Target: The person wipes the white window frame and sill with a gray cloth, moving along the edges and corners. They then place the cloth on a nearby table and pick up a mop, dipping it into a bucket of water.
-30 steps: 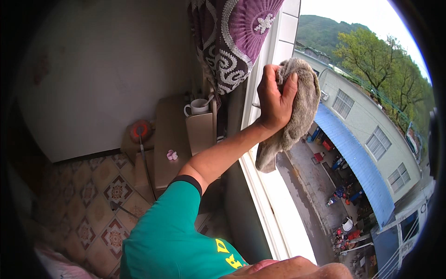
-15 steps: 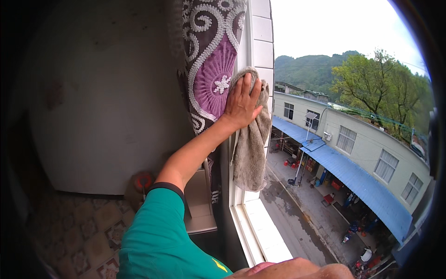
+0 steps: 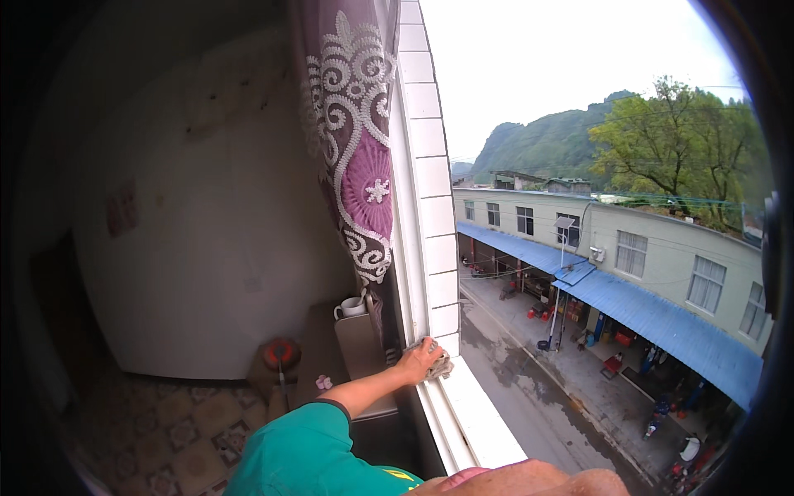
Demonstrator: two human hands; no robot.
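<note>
My left hand (image 3: 420,361) is closed around a bunched grey-brown cloth (image 3: 441,366). It presses the cloth at the lower corner of the white window frame, where the upright side meets the sill (image 3: 475,397). Part of the cloth sticks out past my fingers toward the outside. My left arm, in a green short sleeve, reaches in from the lower edge. My right hand is out of view.
A purple and grey patterned curtain (image 3: 366,190) hangs beside the frame. Indoors, a white mug (image 3: 351,307) stands on a cabinet, near a round red object (image 3: 281,354). Outside, far below, lies a street (image 3: 529,372) with a blue-roofed building (image 3: 645,314) opposite.
My left hand has moved down the window's side to the bottom corner with the cloth. The cloth hung long before and is now bunched. The view has shifted too.
</note>
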